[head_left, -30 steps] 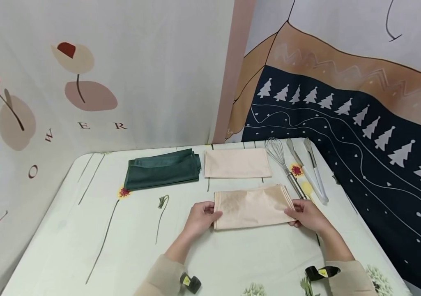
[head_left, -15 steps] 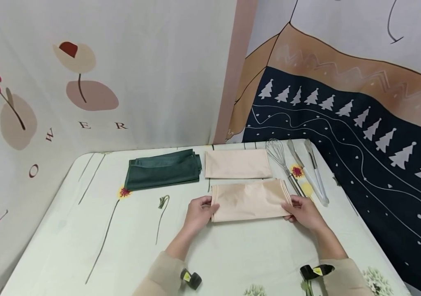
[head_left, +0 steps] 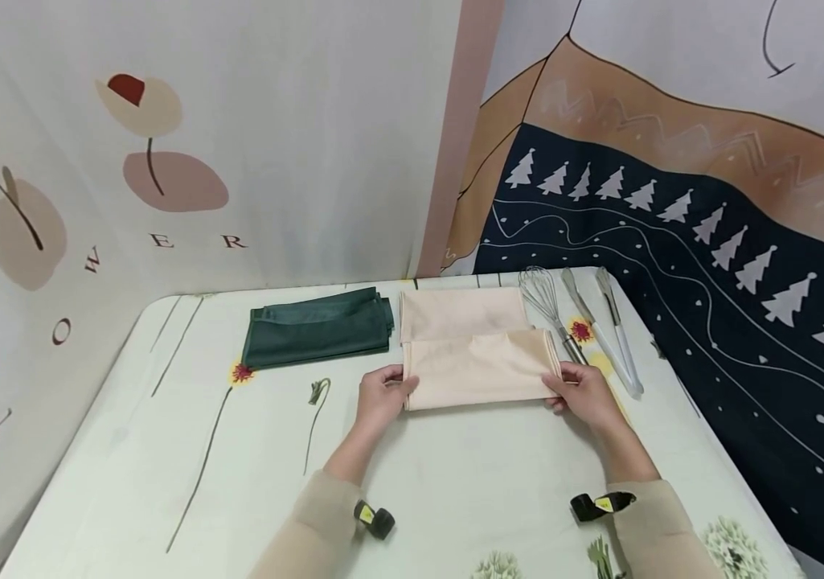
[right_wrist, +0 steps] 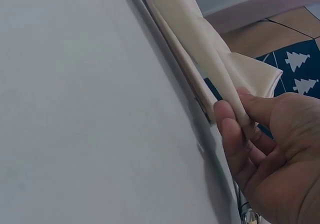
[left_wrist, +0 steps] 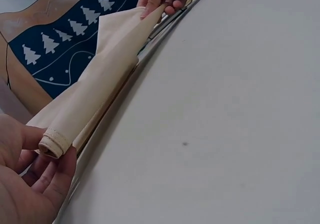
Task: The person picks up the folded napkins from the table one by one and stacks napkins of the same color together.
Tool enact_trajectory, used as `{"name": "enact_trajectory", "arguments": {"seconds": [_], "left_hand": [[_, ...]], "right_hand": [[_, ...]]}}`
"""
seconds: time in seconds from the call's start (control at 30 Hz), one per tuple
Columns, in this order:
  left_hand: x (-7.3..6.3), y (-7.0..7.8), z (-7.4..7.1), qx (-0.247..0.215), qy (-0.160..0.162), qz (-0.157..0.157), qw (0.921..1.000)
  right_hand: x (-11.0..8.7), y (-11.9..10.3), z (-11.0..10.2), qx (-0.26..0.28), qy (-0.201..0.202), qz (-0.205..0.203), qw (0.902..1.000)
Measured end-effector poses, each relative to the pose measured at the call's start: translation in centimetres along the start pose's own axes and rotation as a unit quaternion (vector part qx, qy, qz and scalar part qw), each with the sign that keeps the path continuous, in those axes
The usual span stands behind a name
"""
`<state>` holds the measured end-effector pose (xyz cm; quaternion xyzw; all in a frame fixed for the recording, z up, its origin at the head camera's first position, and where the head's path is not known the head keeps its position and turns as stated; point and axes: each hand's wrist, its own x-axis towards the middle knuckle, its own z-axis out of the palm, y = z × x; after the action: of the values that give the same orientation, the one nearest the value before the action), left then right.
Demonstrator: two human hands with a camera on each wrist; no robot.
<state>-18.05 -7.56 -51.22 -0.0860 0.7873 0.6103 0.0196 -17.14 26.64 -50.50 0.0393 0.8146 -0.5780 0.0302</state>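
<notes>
A folded cream cloth [head_left: 480, 371] is stretched between both hands, raised over the table in the wrist views. The left hand [head_left: 381, 400] pinches its left end, thumb on top and fingers beneath; in the left wrist view that end shows rolled layers [left_wrist: 55, 143]. At the other end the right hand [head_left: 585, 394] pinches the near corner between thumb and fingers, as the right wrist view also shows. Behind it lies a second folded cloth [head_left: 462, 310], pale pink, its near part covered by the held one in the head view.
A folded dark green cloth [head_left: 317, 330] lies at the back left. To the right are a whisk [head_left: 542, 293], its handle partly hidden by the held cloth and right hand, and two white-handled utensils [head_left: 603, 350]. A flower-printed tablecloth [head_left: 238, 482] covers the table, with fabric walls behind.
Both hands have carried the cream cloth away from the body and slightly left. It now overlaps the pink cloth in the head view, where a gap showed a second ago.
</notes>
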Motion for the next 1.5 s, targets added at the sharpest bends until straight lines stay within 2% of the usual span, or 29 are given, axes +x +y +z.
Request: {"name": "enact_trajectory", "arguments": {"seconds": [0.27,0.4,0.57,0.77,1.03,1.33,1.5], "left_hand": [[1.3,0.8,-0.2,0.006,0.019,0.01,0.9997],[2.1,1.1,-0.6,0.007,0.025,0.002,0.9997],[3.0,1.6,-0.9,0.016,0.029,0.004,0.9994],[4.1,1.7,-1.1,0.001,0.027,0.004,0.9996],[5.6,2.4,-1.6,0.01,0.036,0.007,0.9993],[7.2,3.4,-1.5,0.051,0.061,0.05,0.9956],[8.0,3.5,-1.4,0.078,0.057,0.07,0.9929]], "right_hand": [[1.2,0.0,0.5,0.009,0.019,-0.001,0.9998],[1.8,-0.3,0.9,0.025,0.024,0.004,0.9994],[2.6,-0.6,1.3,0.028,0.031,0.011,0.9991],[3.8,-0.6,1.4,0.026,0.033,0.017,0.999],[5.4,-1.7,2.1,0.058,0.048,0.024,0.9969],[7.2,-2.3,2.2,0.06,0.052,0.032,0.9963],[7.8,-2.4,2.3,0.07,0.055,0.026,0.9957]]}}
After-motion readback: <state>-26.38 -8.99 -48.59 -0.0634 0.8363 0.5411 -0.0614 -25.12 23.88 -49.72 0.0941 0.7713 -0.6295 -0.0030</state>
